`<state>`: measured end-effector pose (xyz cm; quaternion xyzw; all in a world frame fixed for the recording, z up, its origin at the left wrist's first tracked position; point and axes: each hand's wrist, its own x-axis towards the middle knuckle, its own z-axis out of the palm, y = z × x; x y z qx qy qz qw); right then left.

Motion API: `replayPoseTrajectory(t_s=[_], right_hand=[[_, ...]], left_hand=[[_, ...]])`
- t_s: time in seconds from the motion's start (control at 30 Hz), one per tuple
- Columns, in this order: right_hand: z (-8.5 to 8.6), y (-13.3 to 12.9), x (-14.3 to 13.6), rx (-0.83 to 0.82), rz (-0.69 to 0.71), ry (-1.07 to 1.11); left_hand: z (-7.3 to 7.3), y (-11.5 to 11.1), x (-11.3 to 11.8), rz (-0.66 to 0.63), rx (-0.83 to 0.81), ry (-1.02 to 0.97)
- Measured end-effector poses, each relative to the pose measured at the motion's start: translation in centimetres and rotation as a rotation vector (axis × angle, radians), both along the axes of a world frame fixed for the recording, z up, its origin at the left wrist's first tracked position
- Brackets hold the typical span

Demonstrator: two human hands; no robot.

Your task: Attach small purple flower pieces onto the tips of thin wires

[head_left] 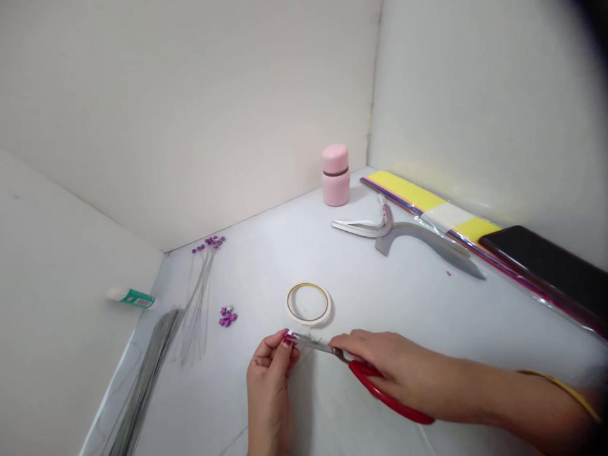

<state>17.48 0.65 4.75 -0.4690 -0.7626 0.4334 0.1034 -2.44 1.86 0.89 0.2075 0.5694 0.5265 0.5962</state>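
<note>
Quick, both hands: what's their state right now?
Left hand: closed, pinching a small purple piece.
Right hand: closed, gripping the red-handled scissors.

Tiny purple-and-white piece (289, 334): mostly covered by the left hand (270, 370), shape too small to tell.
Red-handled metal scissors (360, 372): grip partly hidden behind the right hand (392, 361).
Bundle of thin grey wires (151, 364): cut off at lower left.
Flat black rectangular slab (546, 263): runs past the right edge.
Clear-wrapped pack of coloured strips (444, 215): partly covered by the slab.
</note>
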Motion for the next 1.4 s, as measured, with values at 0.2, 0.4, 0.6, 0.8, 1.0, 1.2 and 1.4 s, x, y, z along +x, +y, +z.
replayPoseTrajectory(t_s=[0.2,0.4,0.6,0.8,1.0,1.2,1.4], right_hand=[[-0.5,0.2,-0.2,0.06,0.011,-0.028],[-0.9,0.4,-0.1,0.081,0.014,-0.025],[-1.2,0.5,0.0,0.101,0.019,-0.035],[-1.7,0.9,0.9,0.166,0.025,-0.095],[-2.0,1.1,3.0,0.22,0.041,-0.279],[-1.8,1.5,3.0,0.246,0.008,-0.377],[-1.0,1.6,2.4,0.253,0.045,-0.336]], left_hand=[[0.1,0.0,0.1,-0.018,0.007,-0.01],[0.1,-0.2,0.2,-0.025,-0.003,-0.022],[-0.1,-0.3,0.2,-0.037,-0.018,0.001],[-0.2,-0.1,0.1,-0.013,-0.017,0.012],[0.0,0.5,-1.3,0.093,0.025,0.017],[-0.1,0.4,-1.1,0.071,0.036,0.004],[-0.2,0.2,-0.9,0.012,0.054,-0.003]])
